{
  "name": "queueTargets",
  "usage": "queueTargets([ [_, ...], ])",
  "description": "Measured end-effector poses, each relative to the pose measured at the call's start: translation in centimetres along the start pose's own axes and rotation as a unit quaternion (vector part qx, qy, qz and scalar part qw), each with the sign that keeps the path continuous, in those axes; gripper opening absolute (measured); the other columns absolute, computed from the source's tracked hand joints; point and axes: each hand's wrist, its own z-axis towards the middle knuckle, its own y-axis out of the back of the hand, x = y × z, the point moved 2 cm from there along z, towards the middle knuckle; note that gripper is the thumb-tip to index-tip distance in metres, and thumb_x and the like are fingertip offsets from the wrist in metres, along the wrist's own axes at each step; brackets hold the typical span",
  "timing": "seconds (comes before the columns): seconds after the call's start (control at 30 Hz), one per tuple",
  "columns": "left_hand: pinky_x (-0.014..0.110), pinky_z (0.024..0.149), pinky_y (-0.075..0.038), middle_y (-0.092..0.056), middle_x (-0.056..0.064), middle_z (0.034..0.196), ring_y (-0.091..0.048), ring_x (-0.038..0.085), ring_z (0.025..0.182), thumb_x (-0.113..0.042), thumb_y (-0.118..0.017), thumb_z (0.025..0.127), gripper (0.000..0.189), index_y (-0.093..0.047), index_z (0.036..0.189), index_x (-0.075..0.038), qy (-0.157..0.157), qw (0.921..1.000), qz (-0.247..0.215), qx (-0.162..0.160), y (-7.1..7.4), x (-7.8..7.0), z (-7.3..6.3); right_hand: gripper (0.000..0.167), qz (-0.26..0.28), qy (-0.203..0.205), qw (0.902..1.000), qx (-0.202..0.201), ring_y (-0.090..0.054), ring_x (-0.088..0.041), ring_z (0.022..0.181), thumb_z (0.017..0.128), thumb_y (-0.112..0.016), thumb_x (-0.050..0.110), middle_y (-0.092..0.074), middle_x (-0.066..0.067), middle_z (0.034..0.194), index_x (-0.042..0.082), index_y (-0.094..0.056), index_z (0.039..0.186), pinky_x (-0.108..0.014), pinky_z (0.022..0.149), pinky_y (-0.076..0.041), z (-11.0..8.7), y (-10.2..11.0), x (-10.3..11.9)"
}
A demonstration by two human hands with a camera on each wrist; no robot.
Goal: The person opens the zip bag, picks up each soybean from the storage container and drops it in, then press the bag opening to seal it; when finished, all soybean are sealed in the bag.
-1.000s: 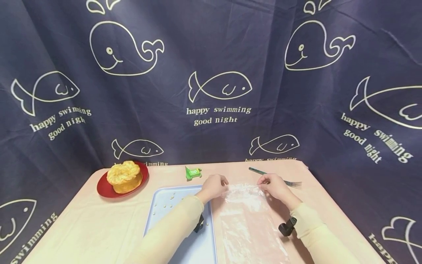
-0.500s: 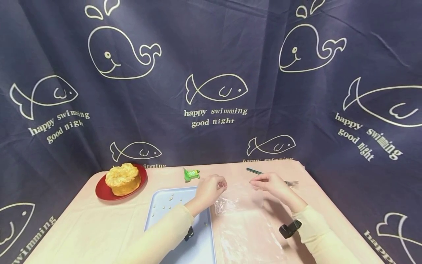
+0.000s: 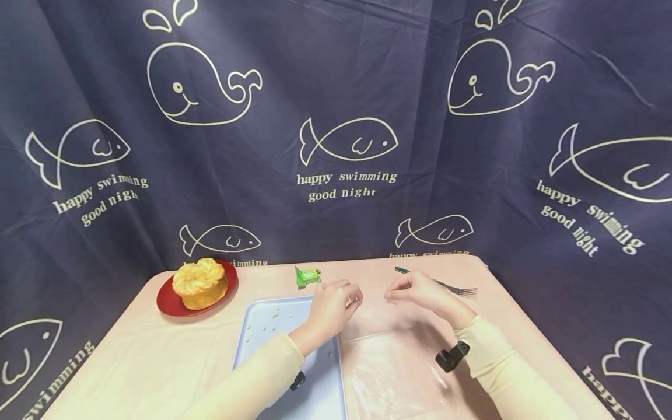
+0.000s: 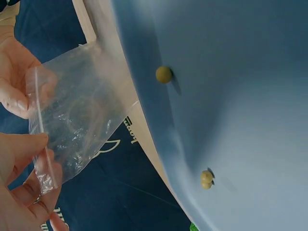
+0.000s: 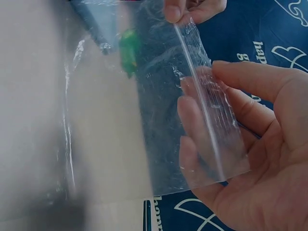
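A clear plastic zip bag [image 5: 163, 96] hangs between both hands, its zip edge uppermost and its body slack. In the head view the bag is hardly visible against the pink tabletop. My left hand [image 3: 332, 306] pinches one end of the zip edge, thumb in front and fingers behind, as the left wrist view shows. My right hand [image 3: 422, 293] grips the other end; in the right wrist view several of its fingers show through the film. Beside the left hand lies a light blue tray [image 3: 252, 356] with several small beige balls in it, one of them the round ball [image 4: 163, 74].
A red plate [image 3: 165, 297] bearing a round yellow bread [image 3: 201, 284] stands at the back left. Behind the tray lies a small green packet [image 3: 308, 276]. A dark-handled fork [image 3: 462, 290] rests at the back right, partly behind the right hand. A dark printed curtain [image 3: 346, 221] borders the table.
My right hand has shifted left, closer to my left hand, which has moved slightly left and nearer. The bag's crumpled top edge has turned and shows less in the head view.
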Motion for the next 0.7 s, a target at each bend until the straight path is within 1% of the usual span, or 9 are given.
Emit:
queueTargets([
  [0.07,0.033,0.072,-0.038,-0.064,-0.013,0.077,-0.062,0.008,0.076,-0.015,-0.084,0.082,0.015,-0.072,0.082,-0.023,-0.004,1.0000,0.003,-0.003,0.0,0.0,0.0,0.016,-0.007,0.000,1.0000,-0.005,-0.066,-0.013,0.082,0.090,-0.073,0.007,-0.075,-0.012,0.092,-0.008,-0.074,0.096,-0.029,0.078,-0.054,0.0,-0.1,0.0],
  [0.13,0.034,0.073,-0.038,-0.065,-0.012,0.078,-0.063,0.008,0.078,-0.016,-0.084,0.082,0.014,-0.072,0.084,-0.023,-0.005,1.0000,0.001,-0.004,-0.1,-0.2,-0.1,0.014,-0.013,0.004,0.9999,-0.008,-0.065,-0.012,0.080,0.090,-0.073,0.005,-0.075,-0.012,0.089,-0.009,-0.074,0.094,-0.027,0.076,-0.054,0.0,-0.2,0.1],
  [0.23,0.034,0.073,-0.038,-0.066,-0.011,0.082,-0.063,0.009,0.081,-0.016,-0.085,0.082,0.015,-0.073,0.089,-0.023,-0.013,0.9998,-0.012,-0.010,-0.2,-0.7,0.0,0.013,-0.015,-0.004,0.9997,-0.018,-0.064,-0.013,0.078,0.089,-0.073,0.006,-0.074,-0.010,0.087,-0.007,-0.074,0.093,-0.027,0.074,-0.053,-0.1,-0.2,0.1],
  [0.37,0.033,0.073,-0.038,-0.069,-0.009,0.086,-0.064,0.010,0.084,-0.016,-0.086,0.081,0.019,-0.076,0.095,-0.023,-0.035,0.9990,-0.026,-0.015,-0.5,-1.6,0.5,0.012,-0.014,-0.013,0.9994,-0.029,-0.064,-0.015,0.079,0.089,-0.074,0.008,-0.074,-0.009,0.087,-0.004,-0.075,0.092,-0.028,0.073,-0.053,-0.3,-0.4,-0.2],
  [0.47,0.032,0.073,-0.039,-0.070,-0.011,0.089,-0.065,0.009,0.087,-0.017,-0.087,0.080,0.018,-0.077,0.093,-0.025,-0.045,0.9986,-0.022,-0.015,-0.7,-2.0,0.7,0.011,-0.015,-0.005,0.9994,-0.031,-0.066,-0.017,0.078,0.088,-0.074,0.007,-0.074,-0.009,0.086,-0.004,-0.075,0.090,-0.028,0.073,-0.054,-0.1,-0.5,-0.2],
  [0.57,0.032,0.073,-0.039,-0.069,-0.013,0.090,-0.065,0.009,0.088,-0.019,-0.088,0.079,0.016,-0.078,0.089,-0.026,-0.049,0.9985,-0.017,-0.015,-0.9,-2.0,0.8,0.012,-0.021,-0.006,0.9993,-0.031,-0.066,-0.016,0.078,0.087,-0.074,0.007,-0.074,-0.008,0.083,-0.004,-0.075,0.089,-0.028,0.073,-0.054,-0.1,-0.5,-0.1],
  [0.7,0.032,0.072,-0.039,-0.070,-0.012,0.089,-0.065,0.010,0.086,-0.019,-0.088,0.078,0.015,-0.077,0.086,-0.025,-0.045,0.9987,-0.020,-0.011,-1.2,-2.1,0.9,0.013,-0.052,-0.009,0.9980,-0.036,-0.062,-0.013,0.076,0.087,-0.072,0.010,-0.071,-0.002,0.079,-0.002,-0.076,0.088,-0.028,0.074,-0.050,-0.2,-0.5,0.0],
])
